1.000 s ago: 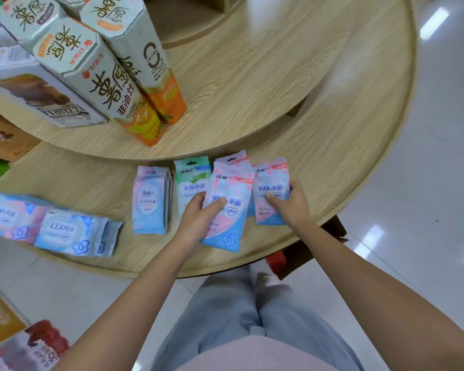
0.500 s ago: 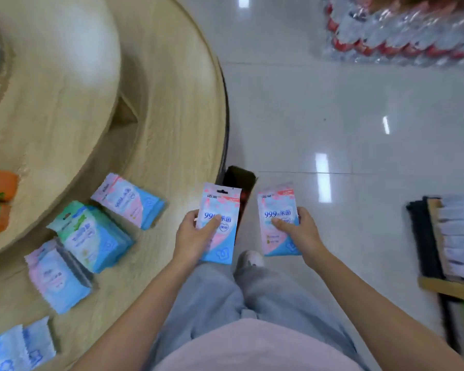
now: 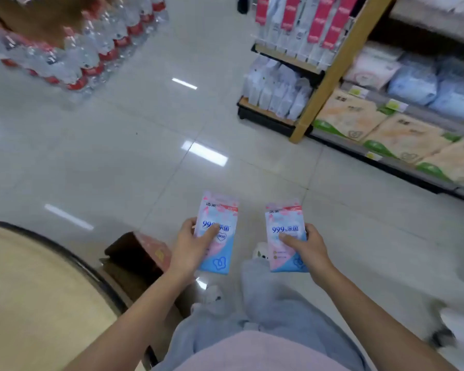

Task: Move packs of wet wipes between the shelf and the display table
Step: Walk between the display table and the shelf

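Shop aisle: 2 wet wipe packs (image 3: 221,253) (image 3: 284,220), 1 in the left hand (image 3: 190,250), 1 in the right hand (image 3: 310,250); 1 round display table (image 3: 24,290); 1 shelf unit (image 3: 332,68); bottled water (image 3: 91,49) too blurred to count.

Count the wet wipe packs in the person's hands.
2. The left pack is gripped in the left hand, the right pack in the right hand, both over the floor. More could be hidden behind either.

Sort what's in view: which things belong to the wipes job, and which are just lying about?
Job:
- pink-and-blue wet wipe pack, gripped by the left hand
- matching pack, gripped by the right hand
- round wooden display table
- yellow-framed store shelf

Lying about:
- shrink-wrapped water bottles with red labels
- beige tissue bundles on the bottom shelf
- brown cardboard box by the table
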`<state>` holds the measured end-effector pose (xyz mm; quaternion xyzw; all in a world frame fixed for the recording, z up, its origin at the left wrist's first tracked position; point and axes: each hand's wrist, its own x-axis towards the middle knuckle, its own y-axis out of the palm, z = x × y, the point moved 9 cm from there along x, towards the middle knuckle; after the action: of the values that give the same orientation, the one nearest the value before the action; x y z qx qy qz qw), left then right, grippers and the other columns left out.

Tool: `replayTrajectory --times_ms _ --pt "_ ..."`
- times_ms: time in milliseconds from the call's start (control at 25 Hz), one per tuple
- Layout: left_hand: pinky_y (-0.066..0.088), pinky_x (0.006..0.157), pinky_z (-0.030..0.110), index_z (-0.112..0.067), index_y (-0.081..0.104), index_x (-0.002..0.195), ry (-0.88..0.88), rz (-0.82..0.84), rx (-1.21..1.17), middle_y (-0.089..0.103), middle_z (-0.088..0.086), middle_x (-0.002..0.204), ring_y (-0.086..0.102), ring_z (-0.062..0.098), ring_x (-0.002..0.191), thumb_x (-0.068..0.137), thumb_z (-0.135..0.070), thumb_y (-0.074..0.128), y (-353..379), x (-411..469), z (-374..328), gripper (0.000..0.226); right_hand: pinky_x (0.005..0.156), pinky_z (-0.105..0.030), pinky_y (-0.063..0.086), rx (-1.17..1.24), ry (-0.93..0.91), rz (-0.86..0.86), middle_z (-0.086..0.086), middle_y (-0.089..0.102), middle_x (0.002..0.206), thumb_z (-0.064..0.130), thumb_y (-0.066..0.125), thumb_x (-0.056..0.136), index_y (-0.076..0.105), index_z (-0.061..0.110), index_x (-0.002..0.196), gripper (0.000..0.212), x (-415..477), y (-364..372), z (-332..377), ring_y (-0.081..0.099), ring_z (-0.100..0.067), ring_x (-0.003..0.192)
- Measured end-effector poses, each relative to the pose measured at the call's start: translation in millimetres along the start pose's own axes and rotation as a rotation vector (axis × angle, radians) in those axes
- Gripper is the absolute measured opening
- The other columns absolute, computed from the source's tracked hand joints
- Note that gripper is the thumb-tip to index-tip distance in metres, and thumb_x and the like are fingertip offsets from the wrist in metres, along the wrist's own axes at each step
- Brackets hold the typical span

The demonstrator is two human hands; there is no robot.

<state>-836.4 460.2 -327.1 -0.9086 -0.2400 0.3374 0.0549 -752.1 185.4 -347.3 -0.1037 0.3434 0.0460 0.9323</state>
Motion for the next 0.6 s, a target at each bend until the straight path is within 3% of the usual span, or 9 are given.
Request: replayTrajectory --times_ms 80,240,440,600 --pt "0.041 0.044 0.009 -0.009 0.059 0.096 0.065 0.108 0.090 0.066 0.000 0.081 0.061 0.010 0.064 0.084 -0.025 0.070 54 7 -29 0.024 0.054 -0.020 0.053 0.108 0.031 -0.120 -0.004 0.067 0.089 0.005 0.073 0.080 0.054 0.009 0.100 0.028 -6 -53 -17 0.065 -0.015 0.069" --pt "0.051 0.061 0.026 -0.010 0.061 0.100 0.126 0.268 0.167 0.070 0.001 0.088 0.068 0.018 0.078 0.082 -0.028 0.073 162 14 -75 0.029 0.051 -0.021 0.053 0.276 0.068 -0.289 -0.008 0.068 0.090 0.005 0.073 0.080 0.054 0.011 0.097 0.026 -5 -144 -37 0.066 -0.017 0.068" --pt "0.049 0.056 0.023 -0.010 0.060 0.107 0.172 0.385 0.191 0.071 0.005 0.095 0.069 0.016 0.077 0.082 -0.030 0.073 308 11 -127 0.034 0.053 -0.024 0.056 0.385 0.070 -0.400 -0.017 0.069 0.097 0.004 0.073 0.079 0.055 0.006 0.102 0.029 25 -261 -33 0.067 -0.023 0.071" --pt "0.049 0.049 0.019 -0.009 0.059 0.105 0.153 0.447 0.185 0.071 0.001 0.088 0.067 0.011 0.070 0.083 -0.028 0.071 410 -11 -153 0.031 0.051 -0.022 0.054 0.428 -0.004 -0.439 -0.014 0.068 0.093 0.002 0.072 0.080 0.054 0.006 0.099 0.027 52 -364 9 0.068 -0.015 0.065"
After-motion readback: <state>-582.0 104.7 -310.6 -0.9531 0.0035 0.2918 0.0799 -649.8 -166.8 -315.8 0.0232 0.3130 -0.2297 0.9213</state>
